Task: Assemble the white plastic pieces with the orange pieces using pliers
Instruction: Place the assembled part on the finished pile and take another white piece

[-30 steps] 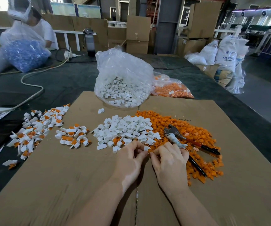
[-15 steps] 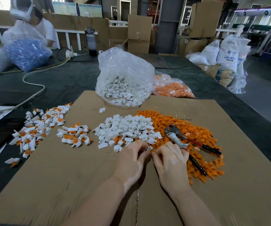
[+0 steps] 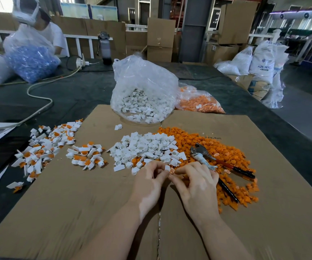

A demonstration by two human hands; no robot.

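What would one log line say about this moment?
left hand: pinches small white plastic piece | right hand: pinches small orange plastic piece | metal pliers with dark handles: lying untouched on orange pile

2 bare forearms [image 3: 217, 235], no sleeves.

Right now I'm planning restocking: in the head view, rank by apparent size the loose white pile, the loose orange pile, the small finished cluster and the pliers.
1. Loose orange pile, largest.
2. Loose white pile.
3. Small finished cluster and pliers: too alike to rank.
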